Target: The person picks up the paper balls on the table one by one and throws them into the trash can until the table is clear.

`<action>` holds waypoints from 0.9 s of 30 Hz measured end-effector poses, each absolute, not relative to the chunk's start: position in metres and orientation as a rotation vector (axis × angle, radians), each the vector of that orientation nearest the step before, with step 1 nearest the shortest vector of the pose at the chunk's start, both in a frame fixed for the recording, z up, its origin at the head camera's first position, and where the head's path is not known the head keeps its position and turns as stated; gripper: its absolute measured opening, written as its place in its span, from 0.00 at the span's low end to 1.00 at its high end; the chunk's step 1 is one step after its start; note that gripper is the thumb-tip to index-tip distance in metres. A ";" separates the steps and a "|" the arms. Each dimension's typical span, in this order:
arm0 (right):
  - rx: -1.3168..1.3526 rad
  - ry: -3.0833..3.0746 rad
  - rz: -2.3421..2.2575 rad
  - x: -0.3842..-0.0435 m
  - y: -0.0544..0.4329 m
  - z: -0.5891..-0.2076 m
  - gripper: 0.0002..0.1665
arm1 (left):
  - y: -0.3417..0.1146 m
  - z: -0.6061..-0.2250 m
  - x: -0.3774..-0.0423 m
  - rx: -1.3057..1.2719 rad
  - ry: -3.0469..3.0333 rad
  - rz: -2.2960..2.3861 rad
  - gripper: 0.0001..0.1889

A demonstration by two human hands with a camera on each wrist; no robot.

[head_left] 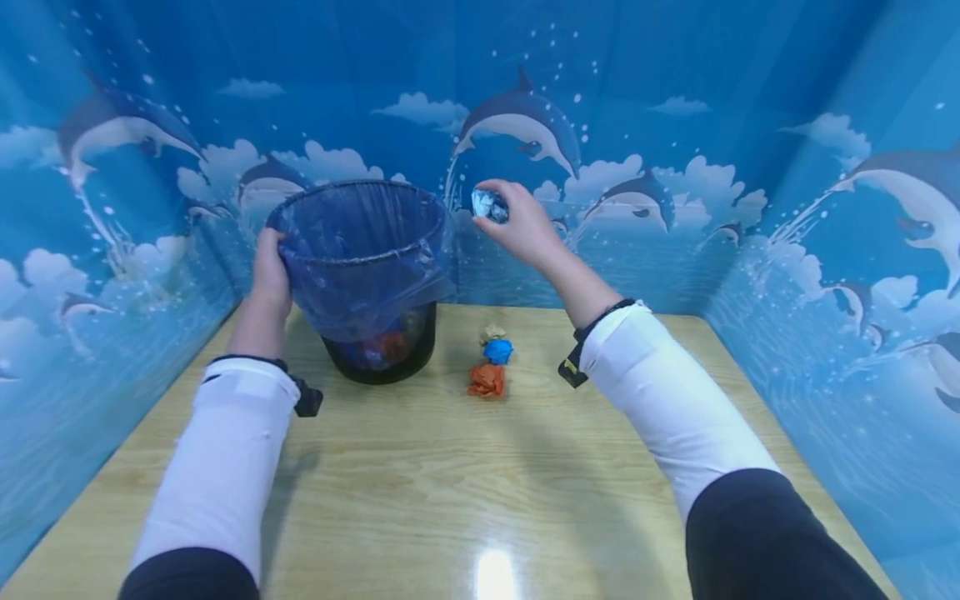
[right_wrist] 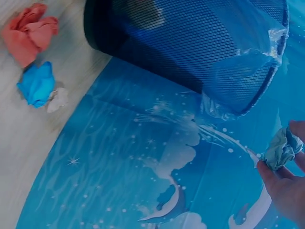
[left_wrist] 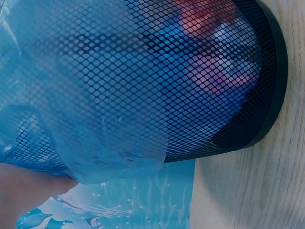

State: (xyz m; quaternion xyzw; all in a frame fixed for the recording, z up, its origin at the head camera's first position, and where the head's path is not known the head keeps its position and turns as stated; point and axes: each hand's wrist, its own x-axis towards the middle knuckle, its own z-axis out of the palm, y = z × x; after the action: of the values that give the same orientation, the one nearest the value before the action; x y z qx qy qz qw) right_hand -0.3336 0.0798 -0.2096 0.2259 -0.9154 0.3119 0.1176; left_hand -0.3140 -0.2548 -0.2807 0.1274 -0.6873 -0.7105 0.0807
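My right hand (head_left: 516,223) pinches a light blue crumpled paper ball (right_wrist: 282,149) in the air, just right of the bin's rim. A black mesh wastebasket (head_left: 382,371) stands on the table, lined with a translucent blue plastic bag (head_left: 352,292) folded over its rim. My left hand (head_left: 272,271) grips the bin's left rim through the bag; most of those fingers are hidden behind it. Through the mesh, red, pink and blue crumpled pieces (left_wrist: 219,67) show at the bottom of the bin.
Right of the bin on the wooden table (head_left: 390,500) lie an orange crumpled paper ball (head_left: 487,381), a blue one (head_left: 498,351) and a beige one (head_left: 492,332). A dolphin-printed blue curtain (head_left: 637,100) walls in the back and both sides.
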 end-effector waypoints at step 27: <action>0.764 -2.659 1.147 -0.340 -0.009 -0.186 0.33 | -0.255 -0.278 -0.315 0.335 -2.077 -2.085 0.34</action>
State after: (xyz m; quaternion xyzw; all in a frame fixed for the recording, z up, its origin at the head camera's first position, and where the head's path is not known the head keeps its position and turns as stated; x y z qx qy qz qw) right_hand -0.3395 -0.0085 -0.1858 0.2544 -0.8855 0.3818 0.0731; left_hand -0.3148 -0.2553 -0.2783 0.1125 -0.6984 -0.7011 0.0895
